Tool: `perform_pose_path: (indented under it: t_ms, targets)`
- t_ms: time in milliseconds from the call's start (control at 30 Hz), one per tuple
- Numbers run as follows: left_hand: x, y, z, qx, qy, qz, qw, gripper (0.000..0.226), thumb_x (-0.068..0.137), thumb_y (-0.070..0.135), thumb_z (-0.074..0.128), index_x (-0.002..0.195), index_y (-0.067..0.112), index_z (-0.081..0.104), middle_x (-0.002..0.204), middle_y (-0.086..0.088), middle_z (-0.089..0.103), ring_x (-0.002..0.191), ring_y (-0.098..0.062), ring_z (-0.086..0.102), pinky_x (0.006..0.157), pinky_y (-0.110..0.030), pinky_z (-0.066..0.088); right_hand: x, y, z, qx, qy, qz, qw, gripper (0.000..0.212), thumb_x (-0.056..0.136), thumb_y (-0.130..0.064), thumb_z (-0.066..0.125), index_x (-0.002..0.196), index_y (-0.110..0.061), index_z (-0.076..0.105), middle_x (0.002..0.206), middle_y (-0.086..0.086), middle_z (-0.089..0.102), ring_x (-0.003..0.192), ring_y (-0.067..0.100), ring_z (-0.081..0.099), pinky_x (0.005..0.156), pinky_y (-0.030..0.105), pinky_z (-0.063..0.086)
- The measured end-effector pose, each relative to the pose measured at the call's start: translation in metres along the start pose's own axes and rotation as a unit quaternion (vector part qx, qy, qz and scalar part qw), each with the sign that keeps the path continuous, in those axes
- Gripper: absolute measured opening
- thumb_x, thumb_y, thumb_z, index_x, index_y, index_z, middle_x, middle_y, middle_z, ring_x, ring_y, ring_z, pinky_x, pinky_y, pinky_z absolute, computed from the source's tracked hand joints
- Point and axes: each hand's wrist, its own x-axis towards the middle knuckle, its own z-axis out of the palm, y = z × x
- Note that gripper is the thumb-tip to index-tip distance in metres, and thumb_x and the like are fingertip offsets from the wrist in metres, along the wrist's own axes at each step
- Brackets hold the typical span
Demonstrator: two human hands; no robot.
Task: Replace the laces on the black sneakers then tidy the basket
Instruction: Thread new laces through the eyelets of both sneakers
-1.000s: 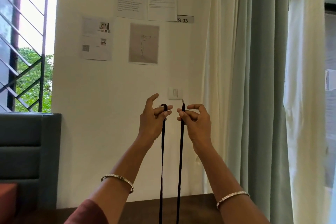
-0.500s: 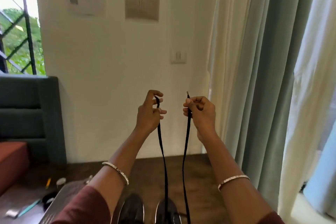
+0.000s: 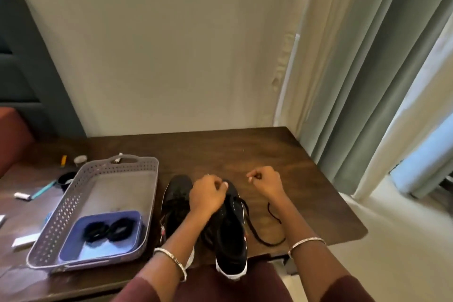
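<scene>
Two black sneakers with white soles stand side by side at the table's near edge, the left sneaker [image 3: 177, 200] and the right sneaker [image 3: 231, 235]. My left hand [image 3: 208, 195] hovers over the right sneaker's front with thumb and fingers pinched together. My right hand [image 3: 266, 182] is just right of it, also pinched. A black lace [image 3: 259, 238] trails from the right sneaker in a loop on the table and runs up behind my right wrist. The lilac perforated basket [image 3: 61, 213] stands left of the sneakers.
Inside the basket a blue tray [image 3: 73, 250] holds coiled black laces [image 3: 110, 229]. A teal pen [image 3: 44, 189], a white stick [image 3: 21, 195] and other small items lie left of the basket on the wooden table [image 3: 245, 154]. Curtains hang at the right.
Both hands have dropped from chest height, where they held the lace ends up taut, to just above the sneakers. The lace now lies slack. My view has tilted down to the table.
</scene>
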Motion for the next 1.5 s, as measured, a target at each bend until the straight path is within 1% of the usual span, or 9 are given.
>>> perform_pose_path:
  t_ms: [167,500,700,833,1000,1100,1200,1333,1500]
  targets:
    - [-0.015,-0.028,0.059,0.014,-0.07,0.035,0.997,0.036,0.095,0.042,0.059,0.126,0.026,0.064,0.125,0.006,0.067,0.118,-0.018,0.059,0.097,-0.038,0.049,-0.005,0.032,0.043,-0.043,-0.012,0.021,0.999,0.012,0.089,-0.024,0.07,0.097,-0.02,0.078,0.097,0.0,0.076,0.096,0.017,0.068,0.08,0.026,0.05]
    - [-0.036,-0.056,0.083,0.057,0.013,0.116,0.992,0.04,0.102,0.045,0.043,0.135,0.029,0.059,0.136,0.009,0.06,0.128,-0.011,0.051,0.096,-0.037,0.05,-0.01,0.052,0.083,-0.035,0.036,-0.025,0.998,0.01,0.094,-0.018,0.06,0.086,-0.012,0.063,0.092,0.0,0.06,0.081,0.018,0.058,0.073,0.032,0.047]
    - [-0.04,-0.06,0.089,0.035,0.026,0.095,0.995,0.039,0.102,0.043,0.045,0.136,0.029,0.059,0.133,0.009,0.063,0.126,-0.013,0.052,0.097,-0.03,0.048,-0.004,0.067,0.086,0.125,0.088,0.095,0.984,0.016,0.09,-0.018,0.053,0.076,-0.011,0.057,0.082,0.013,0.066,0.076,0.03,0.064,0.071,0.045,0.055]
    - [-0.041,-0.06,0.09,0.039,0.027,0.088,0.995,0.04,0.102,0.045,0.044,0.136,0.031,0.058,0.133,0.009,0.063,0.126,-0.013,0.051,0.096,-0.031,0.049,-0.003,0.071,0.084,0.268,0.096,0.182,0.941,0.017,0.096,-0.015,0.049,0.087,-0.003,0.057,0.084,0.022,0.068,0.069,0.03,0.067,0.053,0.034,0.053]
    - [-0.04,-0.06,0.091,0.03,0.019,0.077,0.996,0.039,0.102,0.043,0.045,0.137,0.032,0.057,0.133,0.007,0.063,0.127,-0.014,0.05,0.098,-0.032,0.048,-0.002,0.078,0.089,0.336,0.117,0.233,0.905,0.023,0.097,-0.017,0.044,0.084,-0.003,0.058,0.071,0.018,0.07,0.071,0.036,0.072,0.075,0.051,0.059]
    - [-0.04,-0.059,0.09,0.007,0.018,0.072,0.997,0.039,0.101,0.041,0.049,0.137,0.028,0.057,0.132,0.006,0.063,0.127,-0.016,0.051,0.099,-0.03,0.046,-0.002,0.075,0.086,0.363,0.107,0.242,0.894,0.021,0.099,-0.016,0.047,0.085,-0.004,0.057,0.081,0.022,0.07,0.075,0.032,0.074,0.07,0.044,0.061]
    - [-0.043,-0.058,0.084,-0.033,0.022,0.048,0.998,0.044,0.099,0.043,0.053,0.137,0.021,0.057,0.133,0.003,0.062,0.127,-0.016,0.052,0.1,-0.027,0.042,-0.001,0.073,0.073,0.348,0.108,0.229,0.902,0.016,0.097,-0.013,0.055,0.083,-0.008,0.061,0.08,0.012,0.071,0.079,0.027,0.075,0.071,0.041,0.061]
    - [-0.043,-0.057,0.075,-0.082,0.062,-0.009,0.995,0.044,0.094,0.04,0.063,0.131,0.017,0.06,0.128,0.002,0.064,0.121,-0.016,0.058,0.096,-0.028,0.045,-0.008,0.067,0.047,0.198,0.121,0.163,0.959,0.012,0.088,-0.024,0.071,0.087,-0.012,0.072,0.082,0.001,0.071,0.081,0.019,0.069,0.068,0.027,0.053]
    - [-0.029,-0.047,0.069,-0.098,0.056,-0.095,0.989,0.042,0.085,0.029,0.072,0.125,0.018,0.062,0.117,0.003,0.067,0.106,-0.015,0.064,0.089,-0.031,0.049,-0.027,0.051,0.022,0.224,0.196,0.081,0.951,0.008,0.093,-0.015,0.067,0.096,-0.013,0.073,0.082,0.004,0.073,0.064,0.012,0.068,0.061,0.023,0.055]
